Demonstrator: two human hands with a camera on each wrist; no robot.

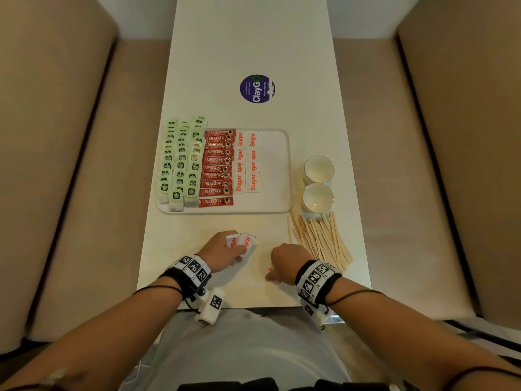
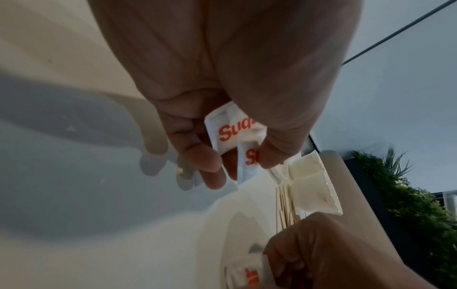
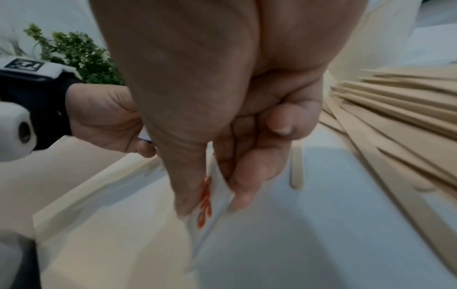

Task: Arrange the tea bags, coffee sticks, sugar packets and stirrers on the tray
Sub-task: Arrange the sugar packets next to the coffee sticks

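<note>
My head camera looks steeply down the table (image 1: 253,46) from above. Each wrist camera sits close under my palm, facing along my fingers, low over the tabletop. All three share the near table edge and the stirrers (image 1: 321,238).

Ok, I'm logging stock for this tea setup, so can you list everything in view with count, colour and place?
tray: one, white, middle of the table
tea bags: many, green tags, three columns at the tray's left end
coffee sticks: ten, red, a column beside the tea bags
sugar packets on tray: about eight, white with red print, two columns beside the coffee
stirrers: a loose pile, pale wood, on the table right of the tray's near corner
cups: two, white, on the table right of the tray
round sticker: one, purple, beyond the tray
table: one, white
left hand: holds two sugar packets
right hand: pinches one sugar packet
</note>
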